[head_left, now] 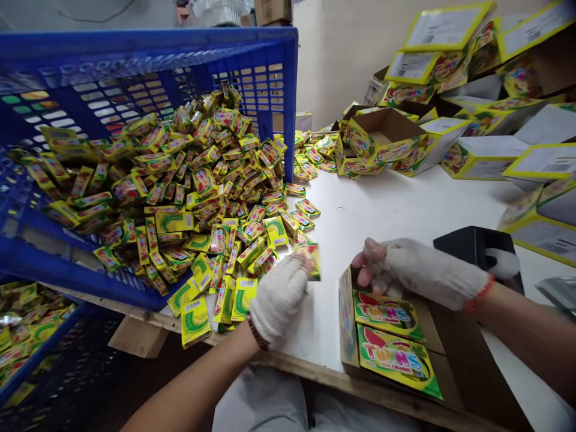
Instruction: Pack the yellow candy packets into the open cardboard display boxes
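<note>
My left hand [281,294], in a white knit glove with bare fingertips, pinches a small yellow-green candy box [314,262] just above the white table. A loose heap of the same candy boxes [245,298] lies beside that hand. On the right, an open display carton [347,321] rests at the table's front edge. Two candy boxes printed "TWINS" [398,359] lie face up inside it. My gloved right hand [391,267] is over the carton's far end, its bare fingertips curled close together near the side wall. Whatever is under those fingers is hidden.
A tipped blue crate [294,108] spills candy boxes onto the table at left. Another blue crate [49,342] with boxes stands lower left. A black tape dispenser [477,249] sits behind my right hand. Empty display cartons [486,156] are piled at back right.
</note>
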The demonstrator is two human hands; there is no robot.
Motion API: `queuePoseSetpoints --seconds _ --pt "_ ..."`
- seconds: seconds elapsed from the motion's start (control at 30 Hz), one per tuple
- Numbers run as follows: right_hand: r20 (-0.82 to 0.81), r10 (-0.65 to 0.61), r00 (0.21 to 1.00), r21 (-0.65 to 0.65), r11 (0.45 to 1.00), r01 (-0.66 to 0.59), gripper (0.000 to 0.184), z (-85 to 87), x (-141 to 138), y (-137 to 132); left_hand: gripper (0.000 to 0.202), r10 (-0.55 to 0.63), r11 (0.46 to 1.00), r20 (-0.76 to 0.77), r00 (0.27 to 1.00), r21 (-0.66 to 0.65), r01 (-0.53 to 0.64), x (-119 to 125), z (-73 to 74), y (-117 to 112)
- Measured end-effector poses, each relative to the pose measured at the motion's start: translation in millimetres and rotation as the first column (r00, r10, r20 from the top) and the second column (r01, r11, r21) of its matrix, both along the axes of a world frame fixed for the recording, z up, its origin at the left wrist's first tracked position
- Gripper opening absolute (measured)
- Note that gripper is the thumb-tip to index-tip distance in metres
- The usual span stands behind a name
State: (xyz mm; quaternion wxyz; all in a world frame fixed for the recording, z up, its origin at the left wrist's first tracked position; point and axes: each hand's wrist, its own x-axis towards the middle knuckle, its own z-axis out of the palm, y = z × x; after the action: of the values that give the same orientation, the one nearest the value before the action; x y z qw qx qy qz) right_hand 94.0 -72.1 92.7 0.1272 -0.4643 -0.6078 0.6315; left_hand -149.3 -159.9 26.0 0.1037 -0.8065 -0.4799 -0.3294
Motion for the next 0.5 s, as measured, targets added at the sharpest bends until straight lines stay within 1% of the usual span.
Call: queuePoseSetpoints --seconds 0.03,0.07,0.1,0.13,0.17,0.2,0.23,0.27,0.3,0.33,0.37,0.4,0.43,0.47,0.5 --pt "-0.053 0.013 0.998 -0.138 0.99 -0.02 0.059 -3.4 -12.1 -1.6 0.037 -0.085 0.993 0.018 0.996 0.081 0.084 8.9 2.1 1.0" --pt "-0.106 0.018 0.994 -0.245 0.968 -0.044 0.058 -7.7 -23.4 -2.9 0.035 -0.155 0.98 0.017 0.988 0.127 0.151 16.1 4.3 2.2" --pt "-0.144 0.016 0.989 -0.293 0.954 -0.058 0.056 -11.9 -33.1 -3.7 0.031 -0.193 0.973 0.01 0.981 0.13 0.19 20.5 6.2 3.6" --pt "-0.163 0.006 0.987 -0.259 0.965 -0.049 0.052 -15.1 -40.7 -3.6 0.029 -0.188 0.978 0.008 0.982 0.093 0.187 21.6 7.6 5.0" --pt "-0.153 -0.008 0.988 -0.165 0.986 -0.017 0.048 -16.8 -45.8 -2.7 0.032 -0.131 0.991 0.004 0.991 0.016 0.13 19.2 8.5 6.2" --pt "-0.116 -0.024 0.993 -0.034 0.999 0.02 0.045 -16.7 -48.6 -0.9 0.037 -0.022 0.995 -0.015 1.0 -0.095 0.02 13.6 8.8 7.3" --pt "-0.064 -0.03 0.998 0.102 0.994 0.036 0.042 -14.8 -49.5 1.5 0.042 0.116 0.968 -0.066 0.991 -0.218 -0.127 5.6 8.7 8.2" --pt "-0.007 -0.02 1.0 0.218 0.976 0.021 0.04 -11.7 -49.0 4.2 0.044 0.242 0.9 -0.157 0.957 -0.333 -0.283 -4.0 8.2 9.2" --pt "0.042 0.0 0.999 0.302 0.953 -0.013 0.037 -7.9 -47.8 6.6 0.044 0.324 0.806 -0.27 0.907 -0.423 -0.414 -14.1 7.5 10.2" --pt "0.079 0.033 0.996 0.357 0.932 -0.06 0.035 -4.1 -46.7 8.4 0.042 0.349 0.718 -0.372 0.86 -0.485 -0.5 -23.7 6.7 11.5" --pt "0.109 0.076 0.991 0.401 0.909 -0.114 0.033 -0.8 -46.2 9.3 0.04 0.335 0.654 -0.437 0.835 -0.53 -0.54 -32.3 6.0 12.9" --pt "0.14 0.126 0.982 0.448 0.876 -0.176 0.03 1.7 -46.8 9.2 0.039 0.314 0.615 -0.448 0.837 -0.575 -0.539 -39.2 5.3 14.4" --pt "0.171 0.173 0.97 0.503 0.832 -0.236 0.026 3.1 -48.6 8.0 0.037 0.299 0.596 -0.403 0.865 -0.629 -0.499 -44.2 4.7 16.0" --pt "0.198 0.208 0.958 0.558 0.78 -0.284 0.022 3.3 -51.7 6.0 0.033 0.301 0.588 -0.305 0.904 -0.686 -0.428 -47.1 4.1 17.5" --pt "0.22 0.232 0.948 0.599 0.735 -0.319 0.019 2.5 -56.0 3.5 0.031 0.318 0.59 -0.166 0.934 -0.736 -0.331 -47.9 3.4 18.8"
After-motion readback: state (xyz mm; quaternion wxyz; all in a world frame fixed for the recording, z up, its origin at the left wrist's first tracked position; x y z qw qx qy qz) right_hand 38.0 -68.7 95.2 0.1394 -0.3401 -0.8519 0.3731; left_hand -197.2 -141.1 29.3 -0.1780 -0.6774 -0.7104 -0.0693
